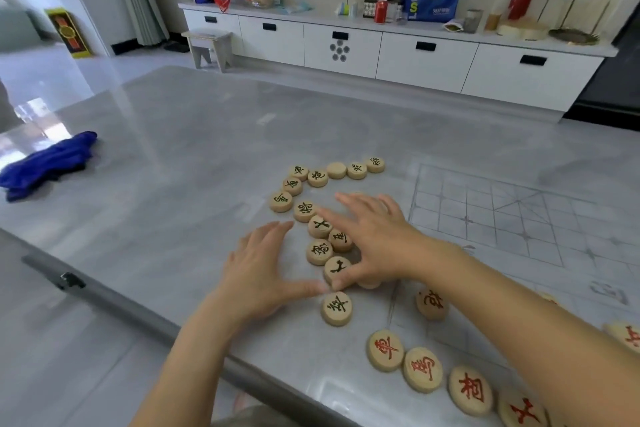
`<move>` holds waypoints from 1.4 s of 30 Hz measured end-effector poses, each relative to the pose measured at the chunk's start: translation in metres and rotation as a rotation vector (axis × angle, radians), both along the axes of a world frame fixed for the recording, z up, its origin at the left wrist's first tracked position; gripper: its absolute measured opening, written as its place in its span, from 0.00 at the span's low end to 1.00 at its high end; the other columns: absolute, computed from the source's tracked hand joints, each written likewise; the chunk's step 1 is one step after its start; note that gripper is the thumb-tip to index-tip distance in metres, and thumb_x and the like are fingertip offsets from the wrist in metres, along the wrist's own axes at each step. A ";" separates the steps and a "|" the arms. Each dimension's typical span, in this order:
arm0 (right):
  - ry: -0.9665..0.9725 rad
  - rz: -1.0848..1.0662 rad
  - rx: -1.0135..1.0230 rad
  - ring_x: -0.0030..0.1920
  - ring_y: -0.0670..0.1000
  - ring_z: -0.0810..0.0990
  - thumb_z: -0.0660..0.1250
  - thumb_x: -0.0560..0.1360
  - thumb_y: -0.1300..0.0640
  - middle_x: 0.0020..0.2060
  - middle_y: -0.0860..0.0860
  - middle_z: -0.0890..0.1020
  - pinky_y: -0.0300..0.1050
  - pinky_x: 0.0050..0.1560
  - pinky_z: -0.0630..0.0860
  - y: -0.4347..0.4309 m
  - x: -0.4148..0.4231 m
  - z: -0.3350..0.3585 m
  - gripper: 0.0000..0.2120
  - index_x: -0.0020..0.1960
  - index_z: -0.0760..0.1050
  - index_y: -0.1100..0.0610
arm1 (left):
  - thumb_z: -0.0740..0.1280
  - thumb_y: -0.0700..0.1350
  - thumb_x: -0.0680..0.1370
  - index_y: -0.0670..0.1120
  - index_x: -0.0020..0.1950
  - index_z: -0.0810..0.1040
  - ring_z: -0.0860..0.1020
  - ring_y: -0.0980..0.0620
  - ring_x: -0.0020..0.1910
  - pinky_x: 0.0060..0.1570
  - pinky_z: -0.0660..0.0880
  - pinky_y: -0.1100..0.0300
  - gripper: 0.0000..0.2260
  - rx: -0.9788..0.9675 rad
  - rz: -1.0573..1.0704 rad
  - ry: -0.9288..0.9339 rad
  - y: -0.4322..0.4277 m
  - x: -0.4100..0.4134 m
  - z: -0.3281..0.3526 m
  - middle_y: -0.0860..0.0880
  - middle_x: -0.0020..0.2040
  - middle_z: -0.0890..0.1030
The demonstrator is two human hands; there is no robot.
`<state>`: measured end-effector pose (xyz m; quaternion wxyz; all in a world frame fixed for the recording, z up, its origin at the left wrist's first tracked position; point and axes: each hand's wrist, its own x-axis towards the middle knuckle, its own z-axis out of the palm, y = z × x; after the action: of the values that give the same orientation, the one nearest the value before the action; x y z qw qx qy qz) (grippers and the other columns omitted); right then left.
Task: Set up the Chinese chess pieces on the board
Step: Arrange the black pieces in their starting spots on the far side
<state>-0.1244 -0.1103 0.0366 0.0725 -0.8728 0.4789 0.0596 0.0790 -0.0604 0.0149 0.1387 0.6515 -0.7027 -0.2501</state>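
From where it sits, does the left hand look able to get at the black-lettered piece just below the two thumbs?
Probably yes. The left hand lies flat with its thumb tip just above that black-lettered piece, and bare table surrounds the piece. The right hand rests on other pieces higher up, not over it.

Black-marked pieces (pixel 319 251): round pale wood discs, lying flat on the grey table left of my board (pixel 485 215), in a loose curved string running from the far end toward me. One disc (pixel 336 170) in the far row shows a blank face; the rest I can see are character-up. Red-marked pieces (pixel 422 369): same discs, flat, in a row at the near edge. The board is a thin see-through sheet with a faint printed grid, lying flat, its far half bare.
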 end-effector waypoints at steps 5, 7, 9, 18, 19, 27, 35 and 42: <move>0.048 -0.117 0.129 0.76 0.53 0.40 0.69 0.57 0.26 0.76 0.46 0.40 0.59 0.73 0.36 -0.002 -0.030 0.009 0.57 0.75 0.39 0.38 | 0.67 0.75 0.56 0.60 0.76 0.39 0.38 0.46 0.76 0.73 0.40 0.44 0.57 0.048 -0.189 -0.163 -0.001 -0.036 -0.014 0.55 0.77 0.39; 0.051 -0.141 0.083 0.76 0.53 0.41 0.68 0.58 0.26 0.76 0.47 0.41 0.59 0.73 0.36 0.000 -0.035 0.008 0.56 0.75 0.41 0.39 | 0.66 0.76 0.57 0.60 0.76 0.40 0.39 0.44 0.76 0.73 0.41 0.43 0.56 -0.005 -0.141 -0.162 -0.010 -0.041 -0.018 0.54 0.78 0.40; 0.025 -0.182 -0.001 0.76 0.53 0.44 0.67 0.59 0.26 0.77 0.49 0.45 0.58 0.73 0.38 -0.004 -0.036 0.005 0.54 0.75 0.43 0.41 | 0.62 0.78 0.53 0.58 0.77 0.42 0.43 0.44 0.77 0.73 0.46 0.42 0.58 -0.048 -0.099 -0.163 -0.021 -0.043 -0.019 0.52 0.78 0.43; -0.165 -0.482 -0.001 0.69 0.56 0.63 0.68 0.59 0.27 0.70 0.52 0.62 0.54 0.65 0.64 -0.043 -0.047 -0.005 0.50 0.73 0.57 0.49 | 0.62 0.75 0.62 0.45 0.78 0.48 0.53 0.46 0.76 0.72 0.56 0.50 0.55 -0.140 0.012 -0.068 -0.064 -0.069 -0.024 0.47 0.79 0.48; -0.173 -0.505 0.007 0.69 0.55 0.64 0.68 0.59 0.27 0.69 0.52 0.64 0.54 0.64 0.66 -0.048 -0.051 -0.006 0.49 0.73 0.59 0.49 | 0.62 0.74 0.63 0.45 0.78 0.48 0.55 0.44 0.75 0.72 0.57 0.50 0.53 -0.145 0.016 -0.070 -0.067 -0.074 -0.025 0.46 0.79 0.49; -0.243 -0.596 -0.007 0.58 0.52 0.72 0.69 0.63 0.31 0.59 0.50 0.71 0.48 0.50 0.72 -0.071 -0.082 -0.009 0.37 0.66 0.68 0.49 | 0.40 0.70 0.72 0.45 0.78 0.47 0.44 0.53 0.77 0.75 0.46 0.52 0.41 -0.095 0.092 0.325 -0.088 -0.113 -0.023 0.48 0.79 0.46; -0.391 -0.560 -0.105 0.62 0.52 0.71 0.66 0.69 0.35 0.61 0.50 0.71 0.52 0.61 0.70 -0.093 -0.093 -0.003 0.29 0.65 0.70 0.48 | 0.39 0.63 0.77 0.49 0.74 0.63 0.61 0.59 0.69 0.66 0.54 0.63 0.33 -0.135 0.480 1.029 -0.099 -0.101 0.008 0.56 0.70 0.64; -0.318 -0.307 -0.235 0.60 0.54 0.71 0.64 0.75 0.49 0.56 0.48 0.77 0.48 0.55 0.67 -0.138 -0.014 -0.010 0.15 0.61 0.76 0.47 | 0.38 0.64 0.78 0.52 0.70 0.69 0.70 0.61 0.52 0.54 0.63 0.65 0.31 -0.225 0.765 1.090 -0.106 -0.061 -0.003 0.57 0.59 0.73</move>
<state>-0.1381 -0.2479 0.0263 0.0531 -0.7907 0.5922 -0.1463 0.0183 -0.1664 0.0123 0.6192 0.6168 -0.2739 -0.4014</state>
